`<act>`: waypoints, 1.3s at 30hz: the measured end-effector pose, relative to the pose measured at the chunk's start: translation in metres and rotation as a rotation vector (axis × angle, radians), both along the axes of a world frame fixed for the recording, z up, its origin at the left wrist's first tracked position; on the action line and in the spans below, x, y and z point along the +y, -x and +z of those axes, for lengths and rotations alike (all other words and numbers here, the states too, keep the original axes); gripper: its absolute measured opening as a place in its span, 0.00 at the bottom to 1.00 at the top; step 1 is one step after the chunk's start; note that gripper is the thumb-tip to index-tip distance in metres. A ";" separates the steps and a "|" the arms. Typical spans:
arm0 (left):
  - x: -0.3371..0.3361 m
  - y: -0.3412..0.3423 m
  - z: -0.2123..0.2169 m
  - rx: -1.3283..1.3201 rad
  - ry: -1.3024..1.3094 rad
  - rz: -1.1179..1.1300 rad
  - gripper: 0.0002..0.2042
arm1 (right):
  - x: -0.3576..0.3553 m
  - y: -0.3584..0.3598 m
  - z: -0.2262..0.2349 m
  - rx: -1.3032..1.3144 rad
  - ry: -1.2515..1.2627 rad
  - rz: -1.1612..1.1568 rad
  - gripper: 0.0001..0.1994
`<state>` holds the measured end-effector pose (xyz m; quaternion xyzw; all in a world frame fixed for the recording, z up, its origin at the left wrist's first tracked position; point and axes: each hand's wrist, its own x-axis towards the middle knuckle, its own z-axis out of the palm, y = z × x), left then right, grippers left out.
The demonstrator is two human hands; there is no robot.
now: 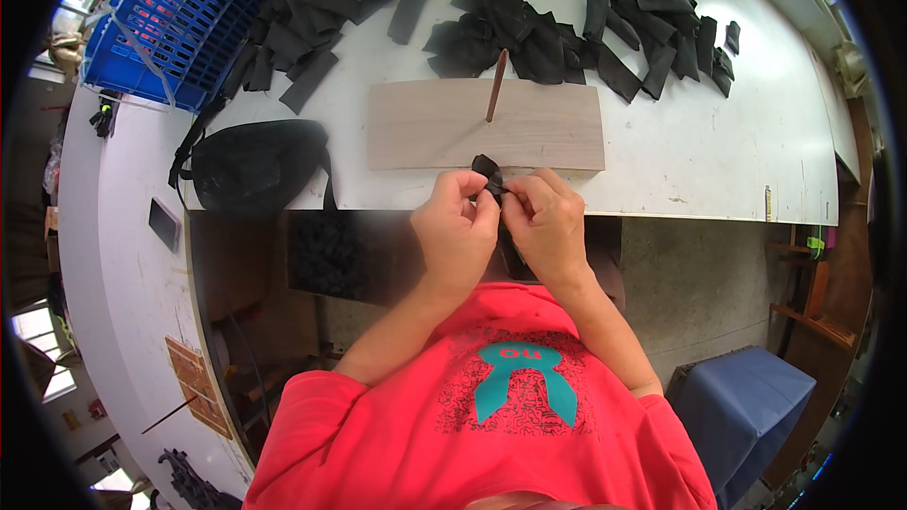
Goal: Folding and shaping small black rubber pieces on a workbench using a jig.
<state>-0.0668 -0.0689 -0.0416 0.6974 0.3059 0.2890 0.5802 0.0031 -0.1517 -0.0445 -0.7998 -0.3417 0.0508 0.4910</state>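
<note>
Between my two hands is a small black fabric piece (pixel 487 168), pinched by the fingertips just in front of the table's near edge. My left hand (pixel 457 222) is closed on its left side, and my right hand (pixel 545 222) grips it from the right. Directly beyond them lies a wooden block (pixel 416 127) with a thin brown stick (pixel 497 85) standing up from it, tilted slightly. Behind the block is a heap of black fabric pieces (pixel 510 28). How the held piece is folded is partly hidden by my fingers.
A blue plastic basket (pixel 189 14) stands at the far left, beside loose black strips (pixel 307 9). More strips (pixel 661 28) lie at the far right. A black pouch (pixel 260 161) rests left of the block. Below the table edge sits a dark-filled box (pixel 331 250); a blue-covered stool (pixel 742 406) is right.
</note>
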 end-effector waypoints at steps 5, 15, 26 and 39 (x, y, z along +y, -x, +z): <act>0.024 0.000 0.001 -0.239 0.895 -0.190 0.12 | 0.004 -0.003 -0.004 0.005 -0.100 -0.108 0.06; 0.017 -0.006 -0.010 -0.100 0.079 0.010 0.09 | -0.003 -0.001 -0.001 1.622 -0.651 0.271 0.03; 0.035 0.012 0.019 -0.504 1.124 -0.803 0.18 | -0.009 -0.004 0.013 1.438 -0.690 0.476 0.09; 0.017 -0.005 0.024 -0.265 0.563 -0.217 0.07 | 0.003 -0.010 0.029 0.389 -0.427 0.170 0.06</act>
